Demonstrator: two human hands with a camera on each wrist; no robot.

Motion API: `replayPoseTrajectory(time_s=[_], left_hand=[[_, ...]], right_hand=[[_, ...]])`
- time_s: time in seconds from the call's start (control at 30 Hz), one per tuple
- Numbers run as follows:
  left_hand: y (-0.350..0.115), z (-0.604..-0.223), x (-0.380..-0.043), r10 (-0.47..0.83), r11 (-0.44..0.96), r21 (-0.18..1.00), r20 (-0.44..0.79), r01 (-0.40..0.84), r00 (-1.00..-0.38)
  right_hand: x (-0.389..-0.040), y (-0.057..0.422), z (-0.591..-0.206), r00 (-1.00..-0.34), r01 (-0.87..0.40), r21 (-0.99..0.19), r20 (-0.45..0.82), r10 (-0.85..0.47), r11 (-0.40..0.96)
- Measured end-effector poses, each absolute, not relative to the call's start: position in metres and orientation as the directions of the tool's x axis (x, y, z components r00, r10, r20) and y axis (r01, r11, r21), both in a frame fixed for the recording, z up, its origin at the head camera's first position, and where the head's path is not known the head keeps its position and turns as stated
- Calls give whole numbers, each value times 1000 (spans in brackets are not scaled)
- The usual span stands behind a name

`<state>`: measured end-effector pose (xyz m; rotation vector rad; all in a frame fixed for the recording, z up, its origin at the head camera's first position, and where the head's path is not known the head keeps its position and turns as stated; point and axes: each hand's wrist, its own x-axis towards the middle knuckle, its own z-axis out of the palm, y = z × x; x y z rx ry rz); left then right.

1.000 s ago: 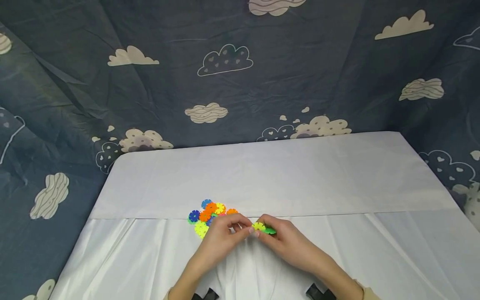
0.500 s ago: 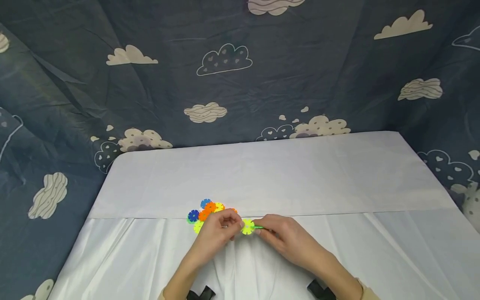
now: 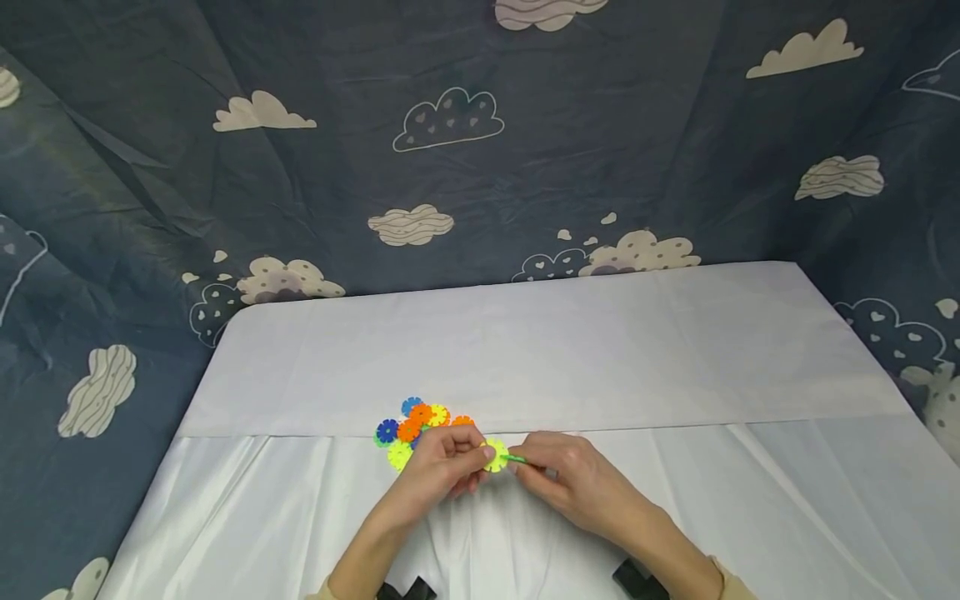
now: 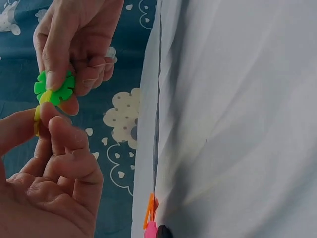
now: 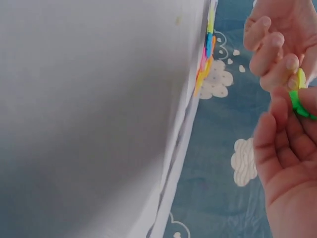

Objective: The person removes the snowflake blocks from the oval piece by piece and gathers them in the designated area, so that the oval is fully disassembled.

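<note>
Two slotted plastic snowflake discs, one yellow and one green, meet edge to edge at an angle between the hands. My left hand pinches the yellow disc between thumb and fingers, the thumb lying over its left side. On the other side, my right hand grips the green disc, which appears edge-on in the head view. In the left wrist view the right thumb presses on the green disc's face, and the yellow one shows as a thin edge between the left fingertips.
Left of the hands a loose pile of snowflake discs in blue, orange, yellow and other colours lies on the white-covered table; the left hand partly hides it. Behind the table hangs a dark cloth with a cloud print.
The yellow disc has shifted left and turned its face toward the head camera, while the green one has turned edge-on. The left thumb has moved onto the yellow disc.
</note>
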<state>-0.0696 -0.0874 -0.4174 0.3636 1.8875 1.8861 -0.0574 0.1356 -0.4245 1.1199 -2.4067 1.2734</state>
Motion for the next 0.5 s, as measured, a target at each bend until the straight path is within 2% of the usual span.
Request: replayPoseTrajectory(time_s=[0.3, 0.5], left_hand=[[-86, -420, -68, 477, 27, 984, -166, -174, -863], [-85, -424, -70, 467, 14, 973, -210, -230, -859]], right_hand=[[-54, 130, -426, -701, -701, -625, 514, -494, 344], [-49, 122, -427, -716, -698, -596, 557, -422, 398]])
